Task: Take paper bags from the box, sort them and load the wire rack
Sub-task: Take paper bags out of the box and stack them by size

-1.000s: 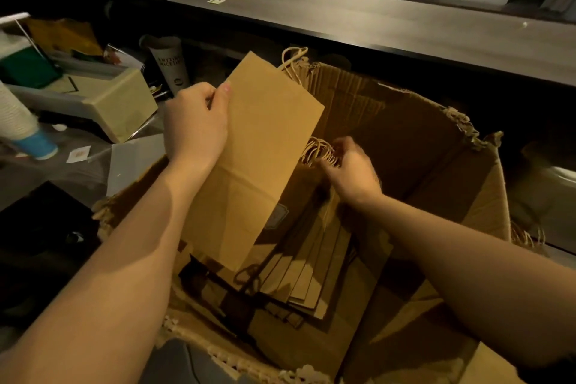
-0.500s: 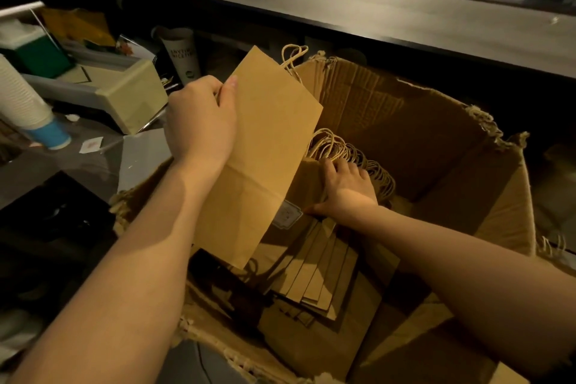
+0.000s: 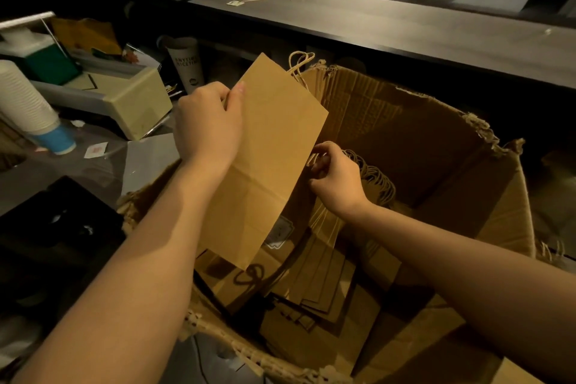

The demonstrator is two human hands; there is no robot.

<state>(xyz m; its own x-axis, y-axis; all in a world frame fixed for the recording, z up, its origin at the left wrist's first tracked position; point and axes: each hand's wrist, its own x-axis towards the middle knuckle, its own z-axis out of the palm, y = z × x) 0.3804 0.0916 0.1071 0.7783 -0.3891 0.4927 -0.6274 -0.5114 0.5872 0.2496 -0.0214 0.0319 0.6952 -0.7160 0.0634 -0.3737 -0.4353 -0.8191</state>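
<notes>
A big torn cardboard box point(image 3: 452, 146) stands open in front of me, holding several flat brown paper bags point(image 3: 324, 277) with twine handles. My left hand point(image 3: 207, 125) grips one flat paper bag point(image 3: 268, 153) by its left edge and holds it tilted above the box, its handles pointing away from me. Just right of that bag, my right hand point(image 3: 335, 179) pinches the twine handles point(image 3: 371, 174) of the bags in the box. No wire rack is in view.
A long dark counter point(image 3: 389, 25) runs behind the box. To the left are a stack of white cups point(image 3: 25, 103), a beige machine point(image 3: 137, 103), a printed paper cup point(image 3: 185, 62) and a black object point(image 3: 56, 227) on a grey surface.
My right hand has risen from lying on the bags in the box and now pinches their handles. The bag in my left hand has stayed about where it was.
</notes>
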